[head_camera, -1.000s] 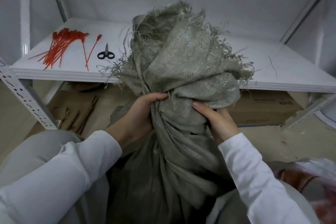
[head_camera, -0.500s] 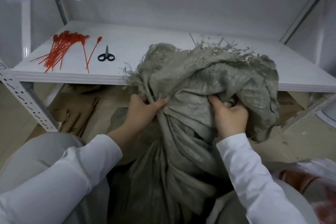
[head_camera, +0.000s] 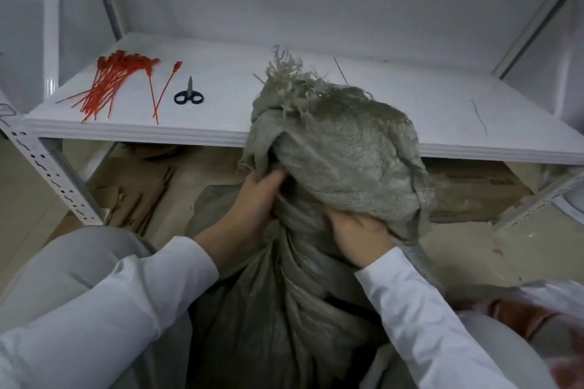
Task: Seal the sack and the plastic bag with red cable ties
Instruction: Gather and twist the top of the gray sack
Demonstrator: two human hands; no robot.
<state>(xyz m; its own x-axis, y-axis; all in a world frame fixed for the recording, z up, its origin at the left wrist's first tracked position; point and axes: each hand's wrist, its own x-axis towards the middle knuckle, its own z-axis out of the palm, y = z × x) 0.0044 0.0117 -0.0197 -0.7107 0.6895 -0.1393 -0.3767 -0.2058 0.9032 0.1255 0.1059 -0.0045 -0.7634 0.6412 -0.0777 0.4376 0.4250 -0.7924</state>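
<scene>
Head cam: top of the sack (head_camera: 331, 148) just flopped over, left hand (head_camera: 252, 199) and right hand (head_camera: 357, 234) fingers clamped round its neck. Looks ready for red cable ties (head_camera: 110, 85), left edge of the shelf (head_camera: 227, 117).

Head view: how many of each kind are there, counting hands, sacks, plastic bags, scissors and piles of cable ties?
hands: 2, left hand and right hand, both gripping the sack
sack: 1
plastic bag: 1
scissors: 1
pile of red cable ties: 1
Total: 6
</scene>
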